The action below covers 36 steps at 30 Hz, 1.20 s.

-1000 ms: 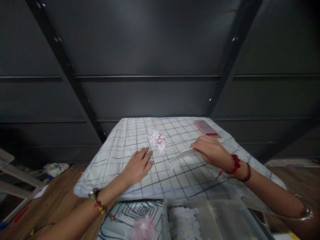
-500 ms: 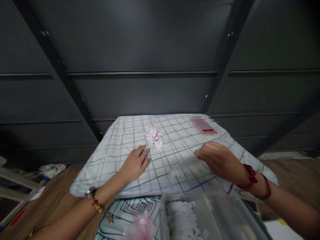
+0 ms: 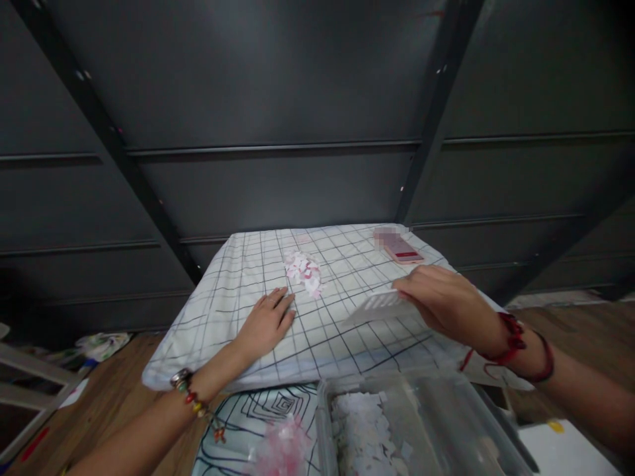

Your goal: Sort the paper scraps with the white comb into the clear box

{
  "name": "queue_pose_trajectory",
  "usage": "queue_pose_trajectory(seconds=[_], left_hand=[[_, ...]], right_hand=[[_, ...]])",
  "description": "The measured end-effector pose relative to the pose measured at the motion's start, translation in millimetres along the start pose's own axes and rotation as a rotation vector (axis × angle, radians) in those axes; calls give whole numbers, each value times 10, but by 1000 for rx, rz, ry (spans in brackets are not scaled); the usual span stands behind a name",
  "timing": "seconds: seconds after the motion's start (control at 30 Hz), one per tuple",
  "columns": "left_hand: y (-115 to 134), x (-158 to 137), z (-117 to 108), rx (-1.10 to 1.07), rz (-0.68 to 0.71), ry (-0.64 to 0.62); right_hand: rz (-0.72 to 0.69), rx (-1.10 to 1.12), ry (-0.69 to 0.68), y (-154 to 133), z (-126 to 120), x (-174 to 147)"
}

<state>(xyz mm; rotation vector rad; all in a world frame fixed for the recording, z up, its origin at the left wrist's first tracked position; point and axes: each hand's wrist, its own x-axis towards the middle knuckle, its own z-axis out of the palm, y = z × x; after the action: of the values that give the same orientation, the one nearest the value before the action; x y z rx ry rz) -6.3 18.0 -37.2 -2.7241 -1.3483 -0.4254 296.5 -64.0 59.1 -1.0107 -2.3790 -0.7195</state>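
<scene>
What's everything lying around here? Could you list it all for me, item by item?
pillow: one, white with a dark grid, on the floor ahead
paper scraps: one small heap, pink and white, on the pillow's middle
phone: one, pink, at the pillow's far right corner
slotted scoop: one, white, held above the pillow
plastic box: one, clear, near edge of view, with white paper bits inside
patterned cloth: one, pale with black line shapes, beside the box
pink tuft: one, on that cloth; blurred
wall: dark panels behind
floor: brown wood
left hand: flat on the pillow, beaded bracelet at the wrist
right hand: grips the scoop, red cords at the wrist
</scene>
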Motion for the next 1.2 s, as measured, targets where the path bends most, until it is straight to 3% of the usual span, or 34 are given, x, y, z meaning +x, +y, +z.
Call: queue_pose_trajectory(seconds=[0.23,0.43,0.5,0.6,0.77,0.9,1.2], left_hand=[[59,50,-128,94,58,-49],[18,462,-451,114,56,-301],[-29,628,-474,147,21,-205],[-120,799,-358,152,-14,9],[-278,832,7,65,-44,120],[-331,781,151,6,-25,88],[-309,751,147,-87,-53,-94]], right_hand=[[8,-29,35,143,232,201],[-27,-43,10,155,508,424],[-43,-60,7,180,580,505],[-67,-48,-4,235,641,591],[-85,-46,-4,339,627,609],[-81,12,17,351,631,576],[-30,-48,1,434,637,465]])
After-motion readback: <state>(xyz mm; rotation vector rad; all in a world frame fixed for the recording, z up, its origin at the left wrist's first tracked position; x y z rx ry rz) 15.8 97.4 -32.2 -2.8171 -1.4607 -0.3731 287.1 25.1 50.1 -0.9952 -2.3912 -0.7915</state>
